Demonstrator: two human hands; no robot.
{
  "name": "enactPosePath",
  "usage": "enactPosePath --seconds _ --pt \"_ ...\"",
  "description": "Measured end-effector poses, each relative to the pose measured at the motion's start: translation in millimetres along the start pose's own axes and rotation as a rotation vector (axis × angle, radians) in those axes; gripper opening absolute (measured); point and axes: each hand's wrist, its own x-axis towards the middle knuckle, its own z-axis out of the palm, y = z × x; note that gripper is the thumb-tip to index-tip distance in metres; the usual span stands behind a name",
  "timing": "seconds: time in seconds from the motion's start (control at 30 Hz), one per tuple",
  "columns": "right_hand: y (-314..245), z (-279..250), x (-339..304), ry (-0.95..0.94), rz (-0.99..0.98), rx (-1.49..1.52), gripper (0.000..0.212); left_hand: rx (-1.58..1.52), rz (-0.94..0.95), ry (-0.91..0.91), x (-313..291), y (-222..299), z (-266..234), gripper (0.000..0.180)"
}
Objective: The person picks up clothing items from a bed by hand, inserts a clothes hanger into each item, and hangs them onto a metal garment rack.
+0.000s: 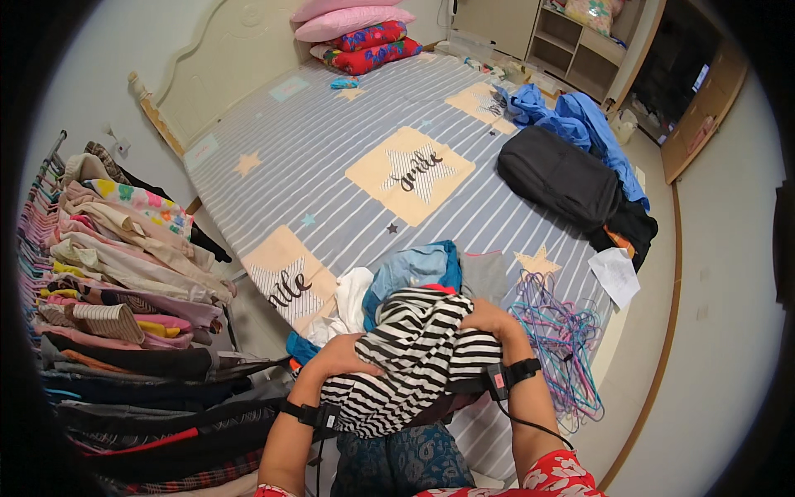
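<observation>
Striped black-and-white garment (410, 352) is hanging bunched between your two hands, just in front of your dark patterned trousers (402, 460) and at the near edge of the bed (310, 178); your left hand (341, 354) is gripping its left side, your right hand (492, 318) is gripping its upper right, and the fingers of both are closing on the fabric, though the folds are hiding most of the fingertips; a black strap is circling each of your wrists.

Just beyond the stripes, a blue garment (410, 269) is lying crumpled on the bed; a white cloth (354, 296) is resting beside it on the left, and a grey cloth (484, 276) is lying on the right; a tangle of blue and purple hangers (563, 348) is spreading near your right hand, with a sheet of paper (614, 277) lying past it.

Farther off to the right, a black bag (556, 178) is resting near bright blue clothing (542, 114); on your left, a row of clothes (137, 265) is hanging from a rack; pillows (356, 23) are sitting stacked at the far end.
</observation>
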Motion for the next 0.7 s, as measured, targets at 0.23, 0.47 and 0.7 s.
enactPosePath --seconds 0.23,0.47,0.7 --pt "42.5 18.4 1.7 0.298 -0.001 0.013 0.077 0.162 -0.1 0.083 20.7 -7.7 14.7 0.104" --pt "8.9 31.2 -38.4 0.784 -0.416 -0.505 0.07 0.304 0.016 0.408 -4.6 14.2 34.0 0.111" --pt "-19.3 51.9 -101.1 0.616 -0.739 -0.448 0.028 0.197 0.454 0.531 -18.5 31.9 29.0 0.088"
